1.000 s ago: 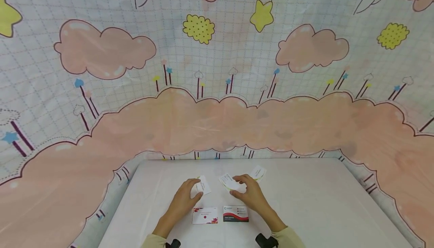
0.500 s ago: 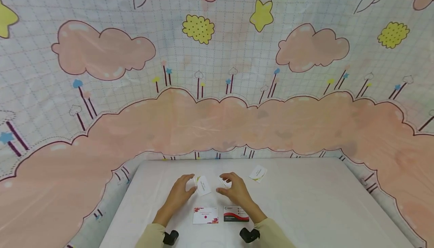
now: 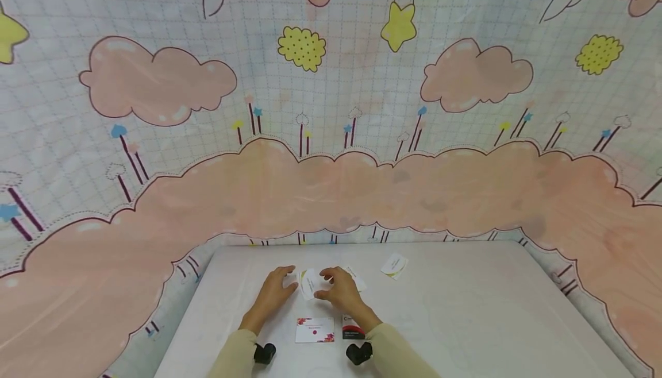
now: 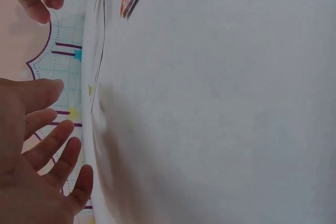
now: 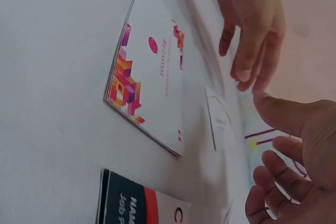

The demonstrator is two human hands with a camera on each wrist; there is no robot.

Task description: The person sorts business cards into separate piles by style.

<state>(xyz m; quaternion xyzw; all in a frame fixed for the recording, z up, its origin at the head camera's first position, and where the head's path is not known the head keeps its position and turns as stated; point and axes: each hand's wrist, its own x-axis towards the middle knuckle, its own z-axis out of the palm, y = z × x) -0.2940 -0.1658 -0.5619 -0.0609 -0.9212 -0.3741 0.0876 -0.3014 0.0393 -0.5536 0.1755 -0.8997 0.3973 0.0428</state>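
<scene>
A white business card (image 3: 308, 284) with a yellow curve lies between the two hands at the middle of the table. To its left is my left hand (image 3: 271, 296), fingers bent loosely, with a gap between it and the card. My right hand (image 3: 343, 293) hovers at the card's right side, fingertips close to its edge; contact cannot be told. In the right wrist view the right hand (image 5: 299, 153) has its fingers apart and holds nothing. The left wrist view likewise shows the left hand (image 4: 44, 150) spread, without a card. Behind the right hand lies another white card (image 3: 356, 278), partly hidden.
Nearer the person is a stack of white cards with red flower-like corners (image 3: 315, 330). Beside it lies a stack of black, red and white cards (image 3: 353, 328), partly covered by the right forearm. A further white card (image 3: 395, 265) rests at the back right of the white table (image 3: 465, 309).
My right hand has moved left, from the second white card toward the card between the hands. My left hand has drawn slightly left, off that card, which now lies at a different angle.
</scene>
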